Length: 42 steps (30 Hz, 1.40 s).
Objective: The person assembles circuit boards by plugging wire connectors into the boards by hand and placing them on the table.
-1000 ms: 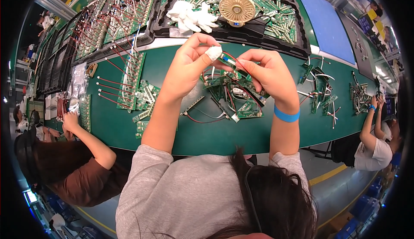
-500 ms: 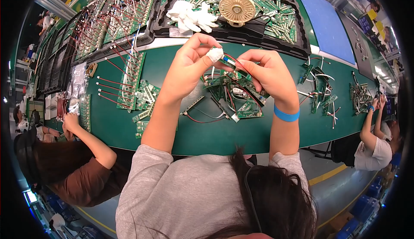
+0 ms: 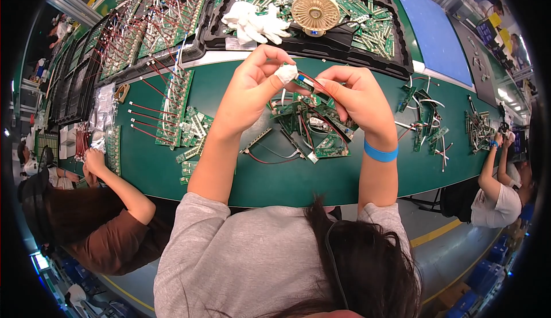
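Between my two hands, above the table, is a small green circuit board (image 3: pixel 305 81) with red and black wires and a white connector. My left hand (image 3: pixel 252 88) pinches its left end, the thumb wrapped in white tape or cloth. My right hand (image 3: pixel 356 97), with a blue band on the wrist, has thumb and fingers closed on the board's right end and wires. Below them lies a loose heap of circuit boards (image 3: pixel 330 146) with red, black and white wires. Left of the heap, a narrow board (image 3: pixel 257 140) lies on the green table (image 3: pixel 264 183).
A black tray (image 3: pixel 275 45) of small boards holds white gloves (image 3: pixel 252 22) and a gold round fan (image 3: pixel 315 12). Wired boards (image 3: pixel 175 108) stand left; more wired boards (image 3: pixel 425 111) lie right. Co-workers sit both sides, one in a brown sleeve (image 3: pixel 117 235). A blue mat (image 3: pixel 433 34) lies far right.
My hands hold nearly the same pose on the board. A small blue light now shows at the fan's base. At far right, a co-worker's hands have shifted slightly.
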Each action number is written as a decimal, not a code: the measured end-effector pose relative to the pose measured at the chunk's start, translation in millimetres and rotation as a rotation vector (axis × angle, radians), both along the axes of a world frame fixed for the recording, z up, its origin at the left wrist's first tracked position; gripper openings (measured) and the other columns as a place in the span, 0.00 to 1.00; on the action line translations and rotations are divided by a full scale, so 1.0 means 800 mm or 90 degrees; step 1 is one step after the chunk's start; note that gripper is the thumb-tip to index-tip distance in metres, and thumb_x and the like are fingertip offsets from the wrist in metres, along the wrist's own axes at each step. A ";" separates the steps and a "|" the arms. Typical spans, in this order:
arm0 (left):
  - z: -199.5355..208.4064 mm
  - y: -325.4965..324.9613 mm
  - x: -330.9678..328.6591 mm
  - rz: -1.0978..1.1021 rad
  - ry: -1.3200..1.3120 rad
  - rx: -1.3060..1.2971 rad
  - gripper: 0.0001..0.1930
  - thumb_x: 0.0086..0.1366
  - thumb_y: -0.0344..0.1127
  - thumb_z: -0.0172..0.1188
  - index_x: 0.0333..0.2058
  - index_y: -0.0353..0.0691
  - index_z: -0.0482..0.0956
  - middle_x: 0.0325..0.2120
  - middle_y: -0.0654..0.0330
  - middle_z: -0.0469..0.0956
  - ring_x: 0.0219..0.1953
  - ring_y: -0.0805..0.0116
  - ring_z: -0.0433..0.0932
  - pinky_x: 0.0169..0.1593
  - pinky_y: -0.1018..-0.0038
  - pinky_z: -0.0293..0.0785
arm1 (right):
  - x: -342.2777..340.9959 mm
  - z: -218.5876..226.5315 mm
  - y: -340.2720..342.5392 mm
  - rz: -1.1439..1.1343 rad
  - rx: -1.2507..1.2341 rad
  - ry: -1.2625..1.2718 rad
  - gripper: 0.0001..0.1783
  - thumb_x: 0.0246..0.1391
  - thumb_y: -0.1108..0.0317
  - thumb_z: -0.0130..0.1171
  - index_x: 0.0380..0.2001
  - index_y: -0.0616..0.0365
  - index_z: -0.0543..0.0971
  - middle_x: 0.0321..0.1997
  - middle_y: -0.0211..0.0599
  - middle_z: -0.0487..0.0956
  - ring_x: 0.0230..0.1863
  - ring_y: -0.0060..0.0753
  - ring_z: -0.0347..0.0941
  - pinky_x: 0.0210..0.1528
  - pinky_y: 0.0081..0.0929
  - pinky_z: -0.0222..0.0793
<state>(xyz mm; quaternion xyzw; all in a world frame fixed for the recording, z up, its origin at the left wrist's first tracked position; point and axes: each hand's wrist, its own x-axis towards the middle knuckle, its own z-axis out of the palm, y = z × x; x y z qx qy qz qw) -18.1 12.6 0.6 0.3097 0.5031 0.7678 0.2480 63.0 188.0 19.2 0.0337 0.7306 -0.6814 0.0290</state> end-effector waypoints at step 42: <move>-0.006 0.015 0.015 0.089 0.037 -0.039 0.14 0.54 0.18 0.50 0.38 0.37 0.60 0.30 0.61 0.67 0.29 0.79 0.68 0.30 0.83 0.68 | 0.012 -0.002 -0.023 -0.122 0.301 0.189 0.08 0.47 0.69 0.56 0.23 0.65 0.76 0.15 0.32 0.72 0.15 0.16 0.64 0.16 0.17 0.56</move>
